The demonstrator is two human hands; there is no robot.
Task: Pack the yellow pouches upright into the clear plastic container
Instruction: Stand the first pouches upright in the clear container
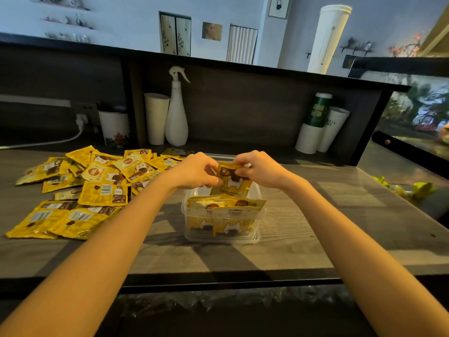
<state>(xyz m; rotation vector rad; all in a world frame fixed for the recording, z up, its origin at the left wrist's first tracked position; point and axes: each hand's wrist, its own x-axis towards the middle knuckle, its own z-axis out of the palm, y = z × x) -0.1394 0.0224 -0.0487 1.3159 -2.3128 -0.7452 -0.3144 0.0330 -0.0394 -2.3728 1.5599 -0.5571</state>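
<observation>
A clear plastic container (258, 233) stands on the wooden counter in the middle of the view. Several yellow pouches (226, 207) stand upright in its near half. Above the container's far half, one yellow pouch (230, 182) with a cat picture is held upright by both hands. My left hand (196, 171) pinches its left edge, and my right hand (261, 169) pinches its top right corner. The pouch's lower edge dips inside the container, behind the packed ones. A loose pile of yellow pouches (80, 190) lies flat on the counter to the left.
At the back stand a white spray bottle (176, 113), white paper cups (156, 117), a printed cup (114, 128) and stacked cups (315, 127) on the right. A glass tank (413, 122) borders the right side. The counter's front edge (218, 276) runs below the container.
</observation>
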